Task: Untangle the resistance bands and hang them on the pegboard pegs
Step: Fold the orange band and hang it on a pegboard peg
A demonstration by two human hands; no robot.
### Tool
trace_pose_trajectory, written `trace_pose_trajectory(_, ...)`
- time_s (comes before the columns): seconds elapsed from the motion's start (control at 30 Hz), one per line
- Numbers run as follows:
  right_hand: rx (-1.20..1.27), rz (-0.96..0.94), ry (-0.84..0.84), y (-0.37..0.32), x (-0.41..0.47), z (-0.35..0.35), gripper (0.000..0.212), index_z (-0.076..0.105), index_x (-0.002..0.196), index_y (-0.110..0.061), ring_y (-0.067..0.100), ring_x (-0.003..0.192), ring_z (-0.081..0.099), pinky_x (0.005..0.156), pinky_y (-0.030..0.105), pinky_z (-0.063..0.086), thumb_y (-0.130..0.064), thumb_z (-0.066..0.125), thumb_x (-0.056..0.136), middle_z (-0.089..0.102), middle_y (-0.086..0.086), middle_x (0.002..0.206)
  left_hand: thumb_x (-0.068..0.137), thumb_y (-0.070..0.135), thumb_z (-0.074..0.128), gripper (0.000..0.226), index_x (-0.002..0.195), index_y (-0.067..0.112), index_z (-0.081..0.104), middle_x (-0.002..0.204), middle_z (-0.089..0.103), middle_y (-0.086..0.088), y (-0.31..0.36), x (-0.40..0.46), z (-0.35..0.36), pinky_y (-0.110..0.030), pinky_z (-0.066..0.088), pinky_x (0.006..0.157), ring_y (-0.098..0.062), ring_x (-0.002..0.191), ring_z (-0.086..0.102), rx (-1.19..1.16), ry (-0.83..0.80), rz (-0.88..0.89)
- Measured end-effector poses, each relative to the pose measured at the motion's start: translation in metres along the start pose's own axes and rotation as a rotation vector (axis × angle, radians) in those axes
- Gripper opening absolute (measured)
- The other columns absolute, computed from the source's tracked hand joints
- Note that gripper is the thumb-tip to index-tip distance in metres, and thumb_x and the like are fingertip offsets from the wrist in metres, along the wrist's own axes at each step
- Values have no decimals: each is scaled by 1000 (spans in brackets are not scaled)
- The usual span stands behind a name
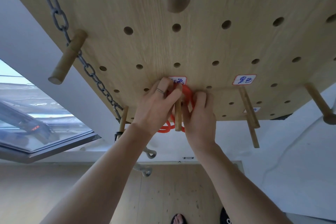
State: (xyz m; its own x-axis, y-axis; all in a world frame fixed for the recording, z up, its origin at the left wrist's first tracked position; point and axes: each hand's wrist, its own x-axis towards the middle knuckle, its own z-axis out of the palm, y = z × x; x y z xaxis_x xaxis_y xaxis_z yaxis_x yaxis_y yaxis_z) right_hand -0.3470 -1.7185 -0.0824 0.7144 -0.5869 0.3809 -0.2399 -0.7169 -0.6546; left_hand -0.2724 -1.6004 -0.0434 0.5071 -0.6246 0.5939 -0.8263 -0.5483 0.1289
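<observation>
A red resistance band (188, 91) loops over a wooden peg (178, 114) on the light wooden pegboard (218, 45), under a handwritten label (179, 80). More of the band hangs in loops below the board's edge. My left hand (156, 103), with a ring on one finger, grips the band left of the peg. My right hand (200, 118) grips the band on the peg's right side. Both hands press close to the board, and the fingertips are partly hidden behind the band.
A grey metal chain (60, 20) runs down the board's left over a thick peg (68, 57). Empty pegs (249, 107) stick out to the right under another label (244, 79). A window (36, 123) lies at left. Wooden floor and my feet (179, 219) are below.
</observation>
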Motion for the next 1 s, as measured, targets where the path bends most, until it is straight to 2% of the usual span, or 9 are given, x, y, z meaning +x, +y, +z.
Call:
trace_pose_trajectory(0.1,29,-13,15,4,1,6,21,49,99,-6,34,61,55,51,34,40,-19,64,97,55,13,99,82,11,63,46,126,18,49,114,39,-3,-2,-4,5,-28,43,52,-21,85,50,20,28,54)
trace_pose_trajectory(0.2,45,-14,24,6,-2,12,22,50,97,-5,26,61,54,52,30,38,-14,69,94,57,11,90,74,2,76,66,130,22,48,118,39,-3,-3,-9,8,-25,39,54,-26,84,59,3,55,-22)
trace_pose_trajectory(0.27,73,25,19,6,-3,14,25,49,96,-6,22,64,50,54,30,39,-15,71,92,54,5,88,73,1,78,71,132,25,46,120,39,-3,1,-14,13,-23,36,59,-28,80,61,16,93,-58)
trace_pose_trajectory(0.37,149,81,21,9,-4,17,26,47,93,-6,20,62,45,53,31,39,-15,72,91,51,3,86,78,-1,71,64,130,25,44,120,42,-8,8,-22,23,-26,42,56,-32,71,60,-72,137,-215)
trace_pose_trajectory(0.47,153,88,18,13,-4,18,27,47,93,-7,23,63,47,55,32,40,-16,72,90,55,8,88,77,4,80,63,121,23,40,119,40,-4,7,-29,31,-36,45,44,-36,60,56,-135,125,-437)
trace_pose_trajectory(0.67,135,87,10,17,-7,22,26,46,95,-8,25,64,52,53,34,43,-19,69,93,55,9,90,77,17,85,61,119,15,41,117,46,-9,-5,-59,43,-29,38,45,-35,64,58,-75,25,-461)
trace_pose_trajectory(0.77,136,101,5,18,-9,23,28,45,98,-9,24,68,51,56,33,42,-21,69,94,55,8,95,76,28,88,65,119,14,42,115,52,-14,-5,-66,46,-29,41,46,-33,66,60,-61,2,-479)
trace_pose_trajectory(0.87,141,132,-18,15,-10,21,38,43,105,-10,31,77,58,61,39,50,-30,72,92,54,7,103,76,33,88,67,120,17,39,115,55,-14,-7,-72,45,-33,47,45,-32,66,61,-70,-23,-520)
trace_pose_trajectory(1.0,142,162,-59,11,-12,18,57,38,120,-13,33,92,62,71,42,55,-36,78,87,51,6,119,79,35,83,59,111,19,36,104,60,-12,-9,-74,42,-28,35,47,-31,68,59,-57,-71,-623)
